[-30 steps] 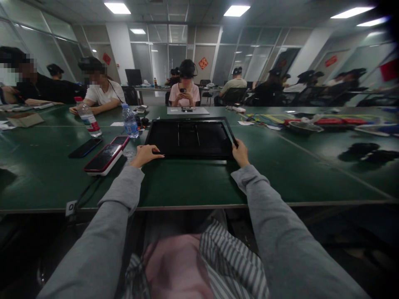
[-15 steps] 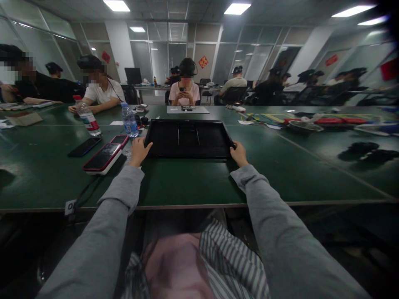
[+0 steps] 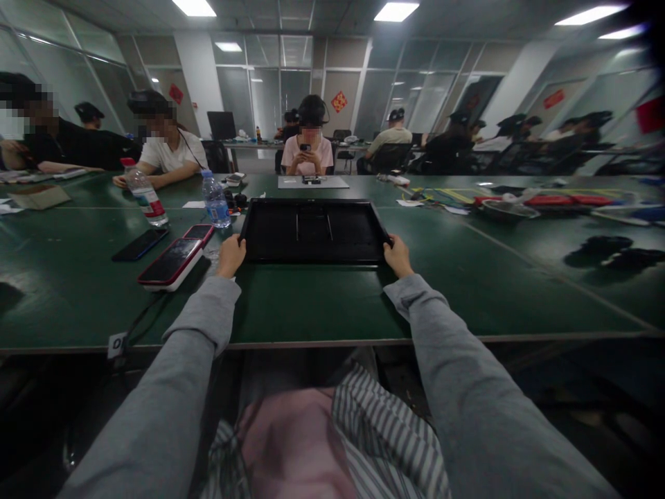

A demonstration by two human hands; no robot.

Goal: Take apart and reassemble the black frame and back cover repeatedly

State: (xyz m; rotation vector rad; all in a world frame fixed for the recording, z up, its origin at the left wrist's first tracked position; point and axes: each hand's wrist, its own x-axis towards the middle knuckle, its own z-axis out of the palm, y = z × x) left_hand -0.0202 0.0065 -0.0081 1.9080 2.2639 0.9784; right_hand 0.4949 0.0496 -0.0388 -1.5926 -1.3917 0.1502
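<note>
A wide black rectangular tray-like frame [image 3: 343, 232] with a raised rim lies in front of me on the green table [image 3: 312, 305]. Two thin light-coloured rods show near its middle. My left hand [image 3: 231, 255] grips its left edge near the front corner, and my right hand [image 3: 397, 256] grips the right edge at about the same height. Left of my left hand are a phone in a red-edged case [image 3: 171, 263] on a white block and a blue-capped water bottle [image 3: 215, 199].
Further left are a dark phone [image 3: 140, 244], a red-capped bottle [image 3: 145, 194] and a box [image 3: 39, 197]. A person in pink [image 3: 307, 154] sits opposite behind a grey board [image 3: 288, 183]. Cables, red items and a black object [image 3: 605, 246] lie at the right.
The thumb of my left hand has moved in from over the frame to its left edge. The black frame and my right hand have hardly moved.
</note>
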